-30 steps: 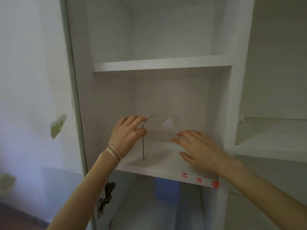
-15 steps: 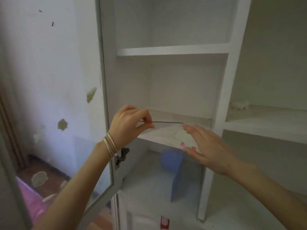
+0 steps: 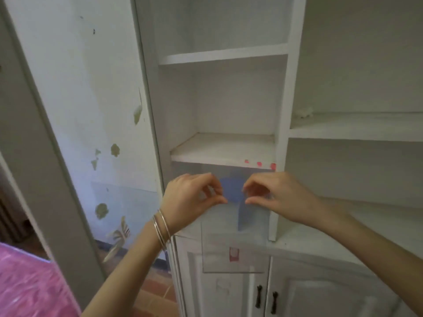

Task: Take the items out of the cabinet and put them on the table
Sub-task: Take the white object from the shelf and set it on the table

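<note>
A clear rectangular sheet [image 3: 235,245], glass or plastic, hangs upright in front of the white cabinet [image 3: 283,106], below its middle shelf [image 3: 219,149]. My left hand [image 3: 194,197] pinches the sheet's top edge on the left, bangles on its wrist. At the top edge's right end my right hand [image 3: 270,195] pinches it too. Through the sheet I see a blue object [image 3: 235,195] standing in the compartment below the shelf.
The cabinet's glass door [image 3: 146,110] stands open to the left. A small white lump [image 3: 303,113] lies on the right-hand shelf. Lower doors with dark handles [image 3: 265,298] are shut. A pink cloth-covered surface [image 3: 27,284] is at the lower left.
The sheet stood on edge on the middle shelf, held by my left hand. It has come out of the cabinet and now hangs lower, pinched by both hands. The view has shifted down.
</note>
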The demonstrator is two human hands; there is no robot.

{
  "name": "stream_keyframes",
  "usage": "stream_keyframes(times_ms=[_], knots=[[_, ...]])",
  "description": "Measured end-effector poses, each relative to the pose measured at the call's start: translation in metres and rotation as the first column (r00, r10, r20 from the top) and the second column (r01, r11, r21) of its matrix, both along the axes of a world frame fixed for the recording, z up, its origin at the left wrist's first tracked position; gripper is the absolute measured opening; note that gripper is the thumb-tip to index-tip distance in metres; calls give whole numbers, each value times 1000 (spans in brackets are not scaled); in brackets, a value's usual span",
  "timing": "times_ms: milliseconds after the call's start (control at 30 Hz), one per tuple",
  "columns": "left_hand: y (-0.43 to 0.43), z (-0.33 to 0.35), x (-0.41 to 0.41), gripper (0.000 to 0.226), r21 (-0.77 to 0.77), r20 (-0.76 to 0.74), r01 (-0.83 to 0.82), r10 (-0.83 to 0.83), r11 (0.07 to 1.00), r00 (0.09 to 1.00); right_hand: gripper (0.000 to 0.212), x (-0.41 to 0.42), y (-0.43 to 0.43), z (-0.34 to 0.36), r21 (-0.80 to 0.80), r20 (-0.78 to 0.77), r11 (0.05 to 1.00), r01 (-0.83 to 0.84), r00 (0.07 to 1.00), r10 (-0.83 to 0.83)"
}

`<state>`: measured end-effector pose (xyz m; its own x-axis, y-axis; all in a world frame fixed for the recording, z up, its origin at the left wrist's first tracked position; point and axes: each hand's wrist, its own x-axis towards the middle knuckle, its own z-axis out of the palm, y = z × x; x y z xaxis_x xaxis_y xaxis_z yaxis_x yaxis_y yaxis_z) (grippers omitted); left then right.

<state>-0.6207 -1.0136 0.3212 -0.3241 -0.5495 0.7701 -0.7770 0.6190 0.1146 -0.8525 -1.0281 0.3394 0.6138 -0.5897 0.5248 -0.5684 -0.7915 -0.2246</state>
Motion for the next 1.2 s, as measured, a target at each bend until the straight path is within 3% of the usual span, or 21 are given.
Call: stream_keyframes(times_ms=[100, 200, 433, 600, 800, 1200], knots=[[19, -34, 3, 32, 113, -46, 82, -77, 990, 996, 12, 4, 37, -27, 191, 15, 978, 81, 996, -86], [40, -65, -1, 29, 233, -109, 196, -175, 953, 979, 12, 4, 73, -57, 249, -5, 943, 218, 975, -224], [71, -128, -31, 21, 536, -226, 424, -360, 730, 905, 12, -26, 146, -99, 394, -144, 771, 501, 862, -486], [90, -157, -75, 15, 599, -289, 514, -433, 614, 854, 9, -59, 194, -116, 451, -203, 659, 602, 788, -581], [116, -175, -153, 10, 633, -223, 570, -582, 523, 782, 13, -124, 261, -136, 431, -284, 518, 739, 656, -700], [254, -182, -390, 14, 665, -123, 682, -856, 305, 503, 8, -294, 470, -153, 455, -349, 135, 880, 316, -882]])
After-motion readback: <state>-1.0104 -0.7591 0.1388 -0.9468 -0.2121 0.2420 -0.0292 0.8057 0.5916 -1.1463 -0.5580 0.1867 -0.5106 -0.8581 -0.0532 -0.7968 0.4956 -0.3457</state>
